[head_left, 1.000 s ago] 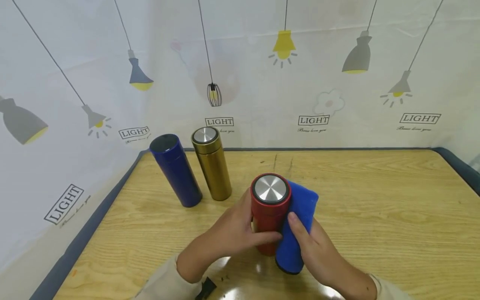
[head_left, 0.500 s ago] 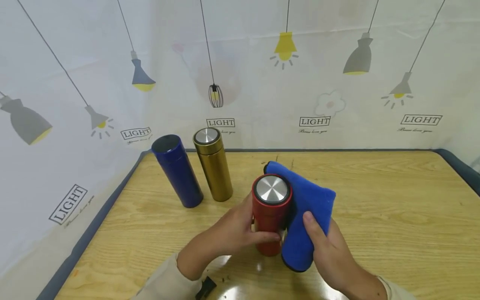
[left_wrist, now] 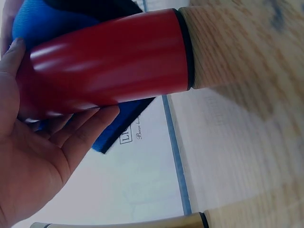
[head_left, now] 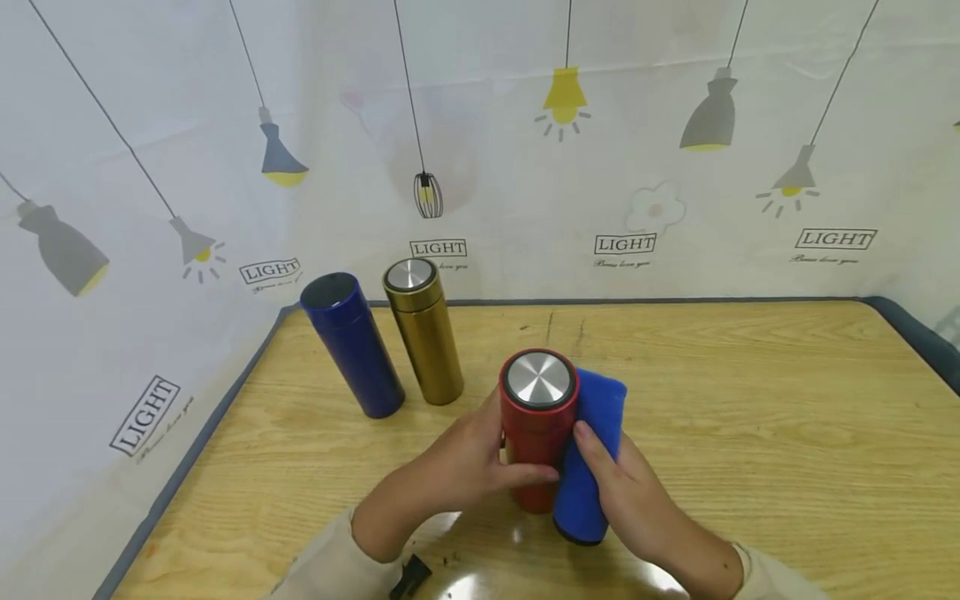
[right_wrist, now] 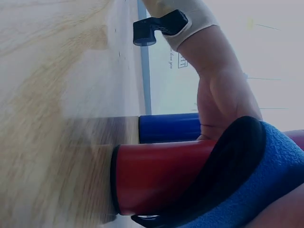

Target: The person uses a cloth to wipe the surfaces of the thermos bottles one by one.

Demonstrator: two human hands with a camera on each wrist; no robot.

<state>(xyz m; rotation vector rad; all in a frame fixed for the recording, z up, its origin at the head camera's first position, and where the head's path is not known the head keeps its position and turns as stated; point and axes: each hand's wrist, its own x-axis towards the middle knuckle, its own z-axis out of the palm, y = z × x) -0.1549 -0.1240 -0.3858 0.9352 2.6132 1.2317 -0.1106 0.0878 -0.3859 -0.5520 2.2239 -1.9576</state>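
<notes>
A red thermos flask [head_left: 536, 442] with a silver disc on its lid stands on the wooden table in the head view. My left hand [head_left: 468, 467] grips it from the left, the thumb across its front and the other fingers behind. On its right side, my right hand [head_left: 637, 496] holds a folded blue cloth [head_left: 592, 467] against the flask, thumb on top. The left wrist view shows the cloth [left_wrist: 57, 21] also wrapping behind the red flask [left_wrist: 114, 61]. From the right wrist, a black edge of the cloth [right_wrist: 275, 156] lies over the flask [right_wrist: 156, 175].
A dark blue flask [head_left: 356, 354] and a gold flask [head_left: 426, 342] with a silver-topped lid stand together at the back left of the table [head_left: 750, 417]. Behind the table hangs a white curtain [head_left: 510, 167] printed with lamps. A black strap piece [head_left: 411, 577] shows by the left sleeve.
Half a second ago my right hand and the cloth were further right, the cloth spread behind the flask; both are now back close against its right side. My left hand keeps its grip.
</notes>
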